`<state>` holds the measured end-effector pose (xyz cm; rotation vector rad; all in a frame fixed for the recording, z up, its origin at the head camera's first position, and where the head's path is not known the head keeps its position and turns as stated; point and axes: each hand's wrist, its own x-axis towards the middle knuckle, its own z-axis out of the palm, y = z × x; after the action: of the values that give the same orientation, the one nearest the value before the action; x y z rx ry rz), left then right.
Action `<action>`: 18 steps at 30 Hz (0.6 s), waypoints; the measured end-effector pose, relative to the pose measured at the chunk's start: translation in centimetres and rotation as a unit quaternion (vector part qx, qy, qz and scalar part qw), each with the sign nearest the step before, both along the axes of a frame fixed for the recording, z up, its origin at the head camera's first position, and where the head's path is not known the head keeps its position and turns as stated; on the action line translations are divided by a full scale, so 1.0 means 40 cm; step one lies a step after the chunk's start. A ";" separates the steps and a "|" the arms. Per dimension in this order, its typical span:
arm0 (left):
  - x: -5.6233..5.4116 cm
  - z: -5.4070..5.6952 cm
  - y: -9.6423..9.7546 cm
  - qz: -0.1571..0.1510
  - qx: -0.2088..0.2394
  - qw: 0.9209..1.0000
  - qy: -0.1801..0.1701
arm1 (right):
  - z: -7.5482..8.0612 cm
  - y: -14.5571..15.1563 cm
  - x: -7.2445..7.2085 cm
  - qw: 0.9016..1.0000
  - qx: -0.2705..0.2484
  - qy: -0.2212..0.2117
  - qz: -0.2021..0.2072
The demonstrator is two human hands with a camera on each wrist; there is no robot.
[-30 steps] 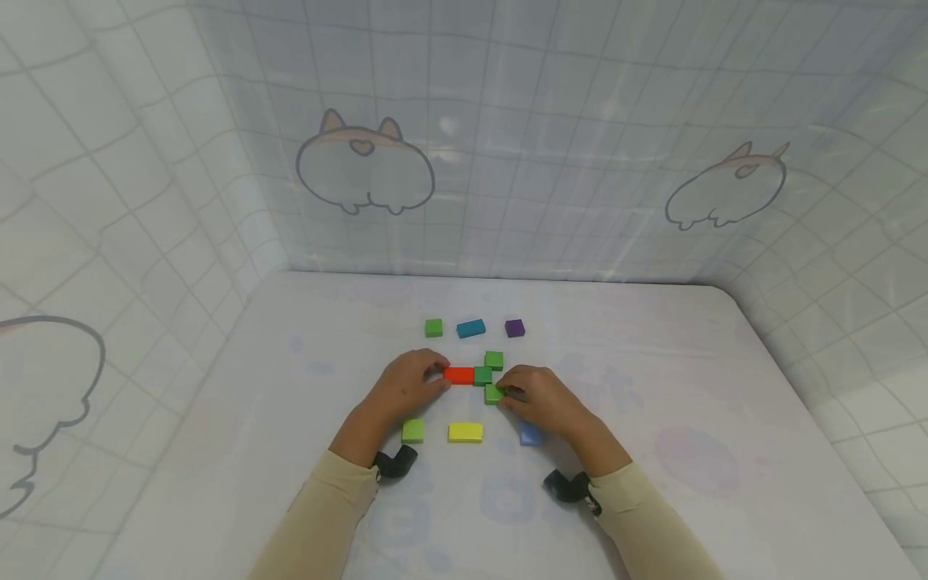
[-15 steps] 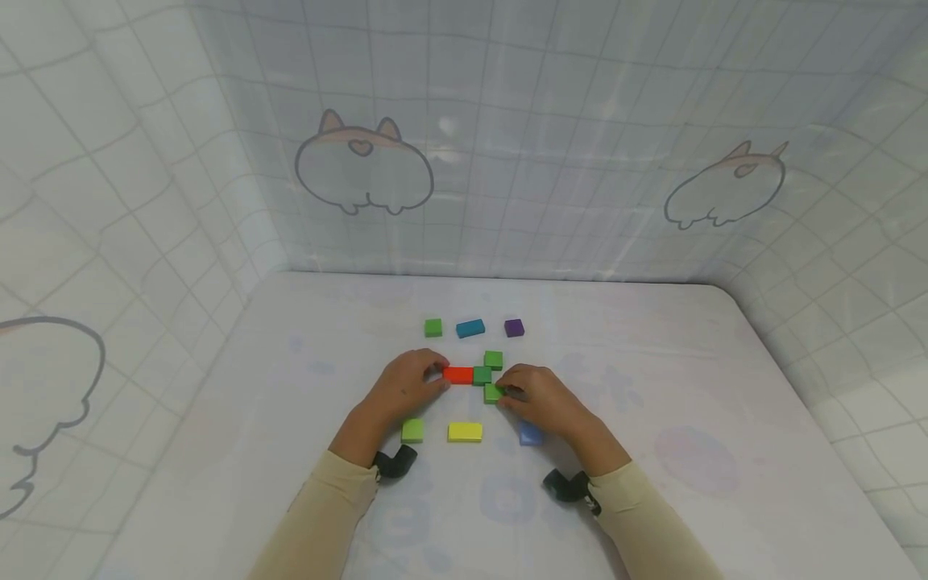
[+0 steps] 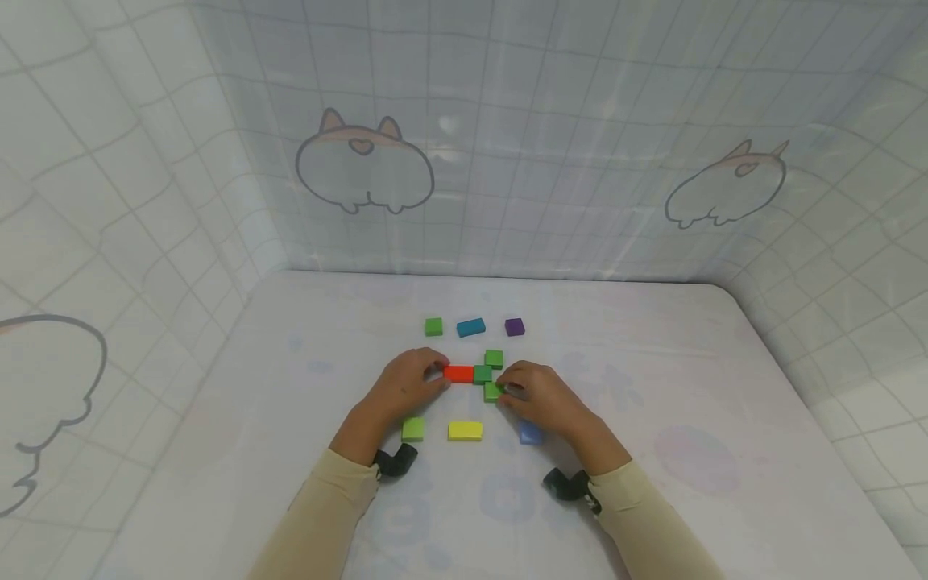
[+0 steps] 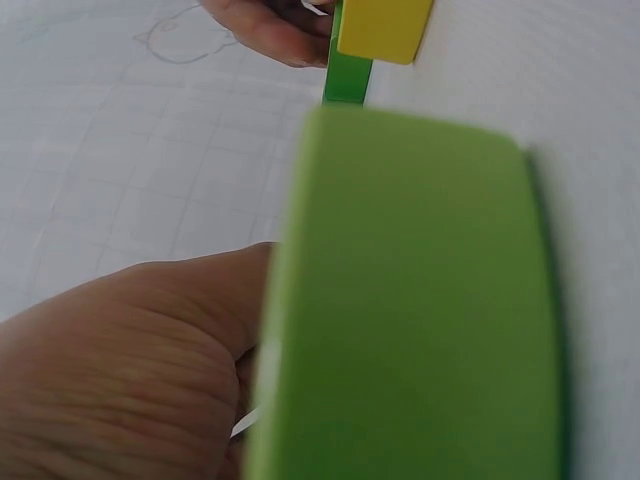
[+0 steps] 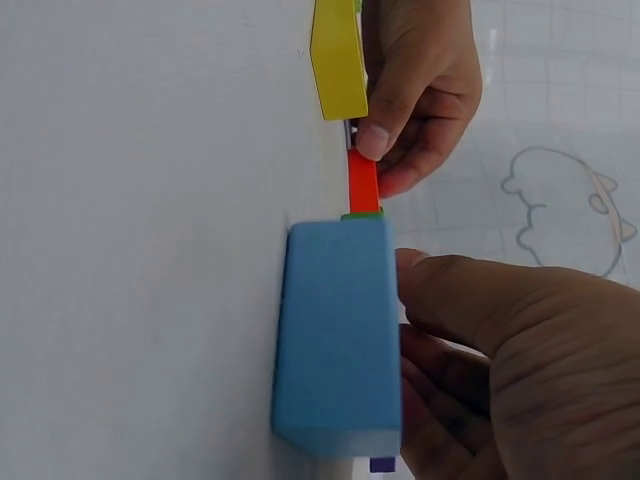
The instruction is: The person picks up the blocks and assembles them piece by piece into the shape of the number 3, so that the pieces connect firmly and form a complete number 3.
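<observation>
A red block [image 3: 459, 374] lies end to end with a darker green block [image 3: 482, 374] on the table. My left hand [image 3: 408, 385] pinches the red block's left end between thumb and index finger; in the right wrist view its thumb [image 5: 376, 140] is right at that end. A light green block [image 3: 495, 359] sits at the dark green block's far right corner. At the near right corner, my right hand [image 3: 542, 396] holds another light green block [image 3: 492, 392] by its right side, with curled fingers partly covering it.
Behind are a green block [image 3: 433, 327], a teal block [image 3: 471, 327] and a purple block [image 3: 515, 327]. Nearer me lie a lime green block [image 3: 412, 429] by the left wrist, a yellow block [image 3: 465, 432] and a light blue block [image 3: 531, 433] partly under the right hand.
</observation>
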<state>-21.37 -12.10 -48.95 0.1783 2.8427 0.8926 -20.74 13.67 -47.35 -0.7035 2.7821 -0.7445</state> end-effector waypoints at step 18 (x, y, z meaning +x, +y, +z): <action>0.012 0.021 -0.007 0.007 0.006 1.000 -0.019 | 0.036 0.028 0.016 1.000 -0.006 -0.005 -0.008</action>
<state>-20.90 -12.38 -48.11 0.1424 2.8076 0.9072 -20.10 14.78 -45.91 -0.6789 2.7794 -0.7657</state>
